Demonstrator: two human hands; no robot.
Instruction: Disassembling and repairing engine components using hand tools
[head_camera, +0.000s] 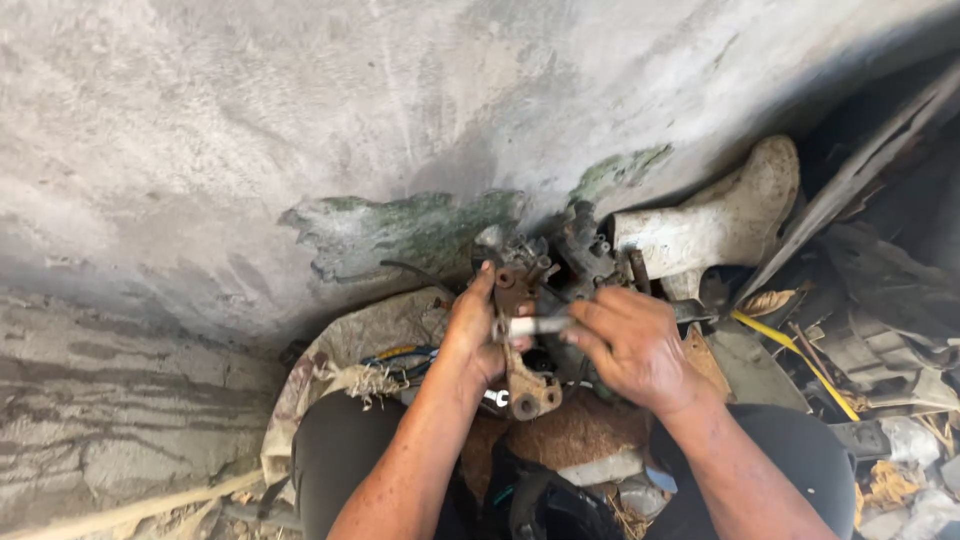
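Observation:
My left hand (473, 332) grips a rusty brown metal bracket (525, 385) with round holes, held upright over my lap. My right hand (632, 345) holds a short silver tool shaft (535, 325) whose tip meets the bracket near its upper end. Both hands are grimy. Just beyond the bracket lie greasy grey engine parts (585, 250) against the wall. How the tool engages the bracket is hidden by my fingers.
A stained concrete wall (400, 130) fills the top and left. A dirty white plastic piece (725, 225) leans at right, beside a yellow strap (790, 350) and a heap of scrap (890, 330). A worn cloth sack (350, 345) lies under my knees.

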